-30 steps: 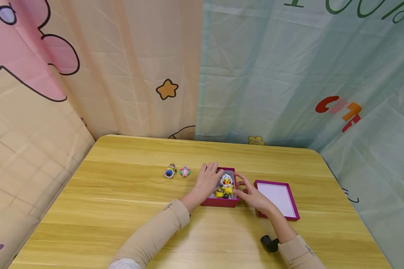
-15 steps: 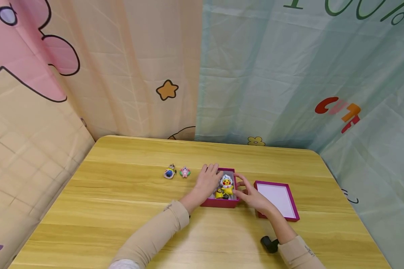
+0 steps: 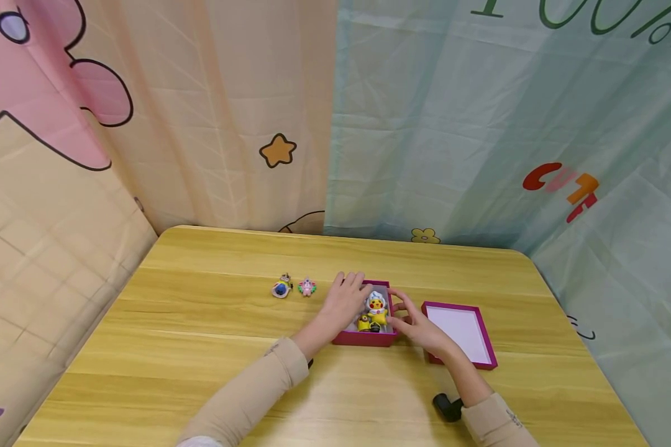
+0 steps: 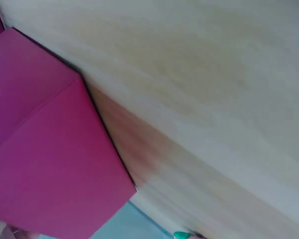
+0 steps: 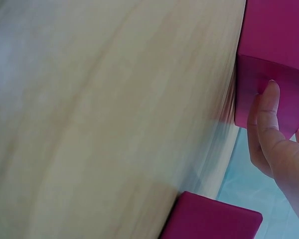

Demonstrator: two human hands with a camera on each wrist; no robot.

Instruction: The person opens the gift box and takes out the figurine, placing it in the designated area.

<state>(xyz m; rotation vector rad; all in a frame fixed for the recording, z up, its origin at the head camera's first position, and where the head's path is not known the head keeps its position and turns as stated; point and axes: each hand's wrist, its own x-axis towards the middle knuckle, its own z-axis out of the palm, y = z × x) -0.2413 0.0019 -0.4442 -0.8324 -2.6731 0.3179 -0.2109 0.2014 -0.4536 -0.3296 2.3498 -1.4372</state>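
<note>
Starting at the left of the wooden table [image 3: 201,347], we have two small figures lying side by side: a blue and yellow toy [image 3: 282,287] and, just to its right, a pink toy [image 3: 307,286], both well clear of any hand.

Next comes our left hand [image 3: 346,301], laid against the left wall of the magenta box [image 3: 366,337], fingers reaching up along its far corner. From the head view they look gently bent over the rim rather than clamped, though we can't quite tell how firmly they press; the left wrist camera gives us only the box's outer wall [image 4: 50,164] and bare tabletop, no fingers.

Inside the box, right between our two hands, stands the yellow figure with the white hood [image 3: 376,305], and a smaller yellow toy [image 3: 364,321] sits in front of it, close to the near wall.

Our right hand [image 3: 416,323] meets the box on its right side. The right wrist view settles it: fingers [image 5: 269,124] lie extended against the magenta wall, touching it, not wrapped around anything.

Further right, just beside that hand, the box lid [image 3: 461,329] lies upturned, white inside showing. Near our right sleeve [image 3: 494,422] at the table's front edge, we spot a small black object [image 3: 446,406].
</note>
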